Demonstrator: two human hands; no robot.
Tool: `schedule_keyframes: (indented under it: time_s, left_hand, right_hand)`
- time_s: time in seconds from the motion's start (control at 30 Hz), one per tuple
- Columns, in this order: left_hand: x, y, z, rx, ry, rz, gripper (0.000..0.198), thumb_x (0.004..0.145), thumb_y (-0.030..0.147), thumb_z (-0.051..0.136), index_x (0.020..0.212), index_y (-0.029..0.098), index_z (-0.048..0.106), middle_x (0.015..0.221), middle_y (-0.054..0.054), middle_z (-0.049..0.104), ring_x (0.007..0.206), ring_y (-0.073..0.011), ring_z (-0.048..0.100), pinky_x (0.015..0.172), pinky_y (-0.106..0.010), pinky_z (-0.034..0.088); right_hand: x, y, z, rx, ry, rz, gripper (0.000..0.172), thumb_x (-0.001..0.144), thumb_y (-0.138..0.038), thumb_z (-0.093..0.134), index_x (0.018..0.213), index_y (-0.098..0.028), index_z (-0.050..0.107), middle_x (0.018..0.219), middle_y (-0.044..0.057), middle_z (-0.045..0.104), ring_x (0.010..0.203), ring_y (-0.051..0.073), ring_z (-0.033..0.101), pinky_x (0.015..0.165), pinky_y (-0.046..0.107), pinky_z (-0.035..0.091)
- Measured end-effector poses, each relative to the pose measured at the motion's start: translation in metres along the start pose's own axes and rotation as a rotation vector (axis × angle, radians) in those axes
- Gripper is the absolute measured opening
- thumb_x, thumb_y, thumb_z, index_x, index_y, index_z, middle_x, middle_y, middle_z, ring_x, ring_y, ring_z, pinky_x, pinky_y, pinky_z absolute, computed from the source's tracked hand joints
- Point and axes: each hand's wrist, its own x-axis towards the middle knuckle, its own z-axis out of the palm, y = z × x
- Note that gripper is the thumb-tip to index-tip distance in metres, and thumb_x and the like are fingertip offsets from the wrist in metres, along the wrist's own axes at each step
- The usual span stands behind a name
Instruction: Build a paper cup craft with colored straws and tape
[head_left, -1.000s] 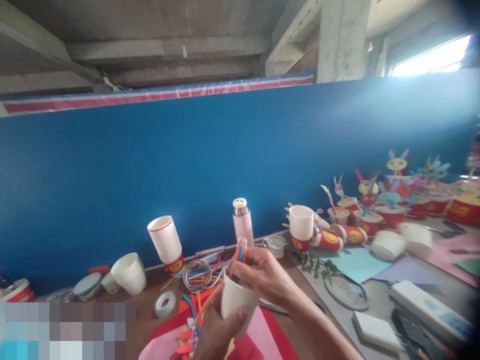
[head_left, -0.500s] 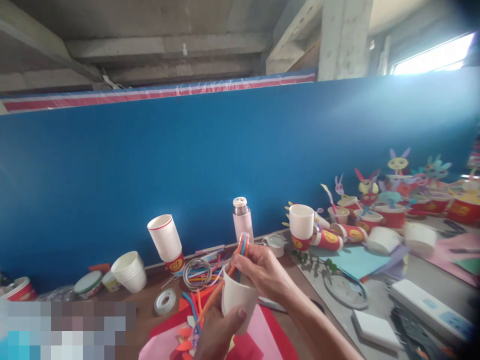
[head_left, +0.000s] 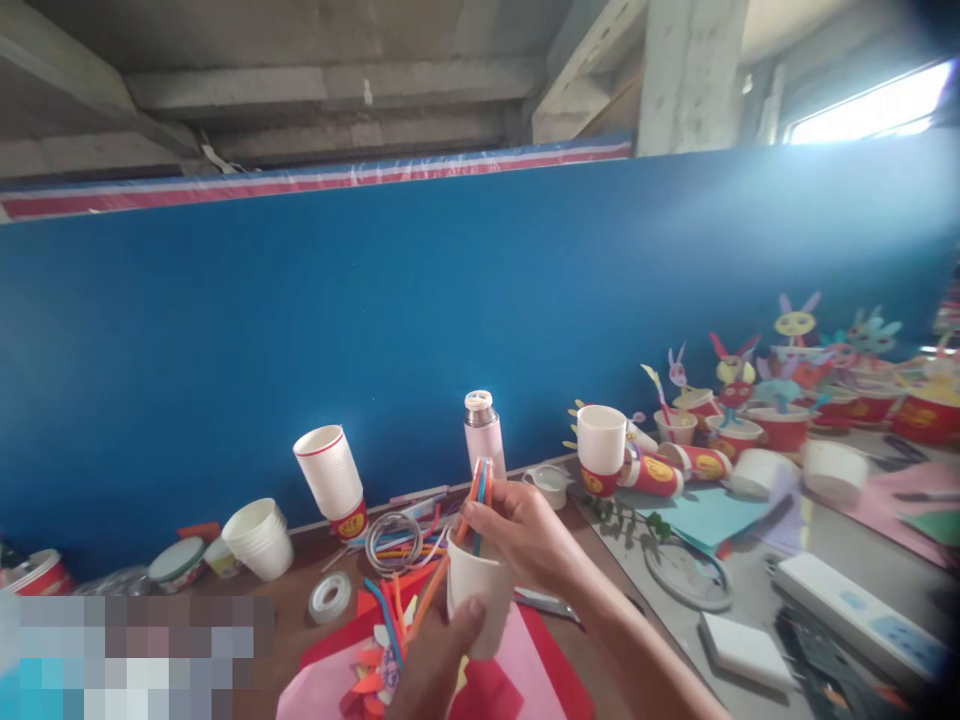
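My left hand (head_left: 433, 662) is wrapped round a white paper cup (head_left: 478, 600) low in the middle of the view, thumb on its front. My right hand (head_left: 525, 532) hovers over the cup's mouth, its fingers pinched on a bundle of orange, blue and red strips (head_left: 480, 490) that loop up above the rim and run down past the cup's left side. Under both hands lie red and pink paper sheets (head_left: 517, 670) on the brown table.
A blue partition (head_left: 450, 300) backs the table. On the table stand white cup stacks (head_left: 330, 478), a tape roll (head_left: 330, 595), a pink flask (head_left: 484, 435), wire rings (head_left: 394, 540), red-and-white cups (head_left: 600, 450), paper animal crafts (head_left: 795, 400), coloured sheets and a white box (head_left: 855, 605).
The bundle of strips has sunk a little lower into the cup under my right hand. The view has shifted slightly; my left hand keeps its hold on the cup.
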Motion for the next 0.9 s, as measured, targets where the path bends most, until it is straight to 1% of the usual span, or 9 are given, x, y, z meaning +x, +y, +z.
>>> schedule_keyframes:
  time_s: [0.1,0.17,0.23,0.3,0.4,0.5,0.63,0.77,0.9]
  left_hand:
    - [0.001,0.004,0.002,-0.007,-0.057,-0.068,0.053,0.056,0.050,0.074,0.095,0.014,0.065,0.073,-0.012,0.073,0.068,-0.0263,0.067,0.052,-0.028,0.049]
    - [0.001,0.008,0.004,-0.080,-0.078,-0.098,0.051,0.060,0.048,0.072,0.096,0.013,0.065,0.067,-0.011,0.072,0.065,-0.0255,0.067,0.050,-0.028,0.048]
    - [0.002,0.013,0.004,-0.208,-0.029,-0.120,0.047,0.066,0.045,0.069,0.101,0.014,0.063,0.074,-0.011,0.072,0.072,-0.0253,0.066,0.057,-0.030,0.049]
    - [0.004,0.020,0.003,-0.321,0.048,-0.168,0.043,0.071,0.043,0.065,0.103,0.015,0.063,0.083,-0.011,0.071,0.078,-0.0252,0.066,0.063,-0.033,0.051]
    - [0.009,0.031,-0.003,-0.431,0.098,-0.185,0.041,0.076,0.043,0.060,0.107,0.016,0.061,0.087,-0.011,0.071,0.080,-0.0236,0.065,0.067,-0.034,0.051]
    - [0.014,0.043,-0.009,-0.500,0.120,-0.133,0.036,0.079,0.040,0.057,0.107,0.018,0.062,0.083,-0.008,0.071,0.075,-0.0204,0.066,0.067,-0.033,0.052]
    - [0.015,0.054,-0.016,-0.530,0.102,-0.079,0.032,0.081,0.033,0.056,0.106,0.014,0.061,0.080,-0.008,0.071,0.070,-0.0188,0.066,0.065,-0.031,0.054]
    - [0.013,0.057,-0.021,-0.528,0.126,-0.044,0.034,0.082,0.032,0.056,0.109,0.012,0.059,0.078,-0.007,0.071,0.069,-0.0188,0.067,0.063,-0.029,0.055]
    - [0.011,0.056,-0.017,-0.562,0.132,0.000,0.035,0.083,0.031,0.055,0.114,0.015,0.057,0.081,-0.007,0.072,0.069,-0.0183,0.067,0.064,-0.029,0.056]
  right_hand:
    - [0.000,0.000,-0.002,0.009,-0.006,-0.034,0.028,0.084,-0.039,0.050,0.080,-0.014,0.060,0.073,0.003,0.064,0.065,0.013,0.058,0.057,0.021,0.042]
    - [0.000,-0.001,-0.003,-0.022,0.044,-0.083,0.029,0.083,-0.041,0.050,0.093,-0.015,0.059,0.080,0.004,0.065,0.072,0.015,0.059,0.061,0.023,0.043]
    - [0.000,-0.002,-0.003,-0.080,0.164,-0.137,0.033,0.083,-0.040,0.051,0.106,-0.017,0.055,0.094,0.005,0.063,0.084,0.016,0.058,0.068,0.024,0.044]
    - [-0.001,-0.003,-0.004,-0.128,0.297,-0.188,0.034,0.084,-0.039,0.050,0.111,-0.019,0.053,0.104,0.006,0.060,0.092,0.017,0.056,0.073,0.026,0.044]
    - [-0.003,-0.003,-0.002,-0.215,0.392,-0.270,0.024,0.086,-0.035,0.048,0.102,-0.019,0.056,0.098,0.005,0.061,0.087,0.016,0.056,0.073,0.026,0.043]
    - [-0.004,-0.003,0.003,-0.401,0.287,-0.378,0.014,0.086,-0.030,0.050,0.086,-0.020,0.060,0.086,0.002,0.063,0.080,0.014,0.056,0.075,0.028,0.039]
    - [-0.006,-0.001,0.015,-0.726,0.070,-0.538,0.015,0.079,-0.036,0.060,0.080,-0.021,0.060,0.088,0.002,0.061,0.089,0.018,0.054,0.080,0.033,0.033]
    - [-0.007,0.008,0.030,-0.883,0.005,-0.608,0.030,0.073,-0.041,0.065,0.091,-0.020,0.056,0.100,0.005,0.057,0.094,0.021,0.048,0.081,0.035,0.032]
    - [-0.006,0.019,0.037,-0.938,0.036,-0.592,0.028,0.074,-0.039,0.064,0.089,-0.020,0.051,0.101,0.005,0.055,0.093,0.022,0.046,0.083,0.037,0.031]
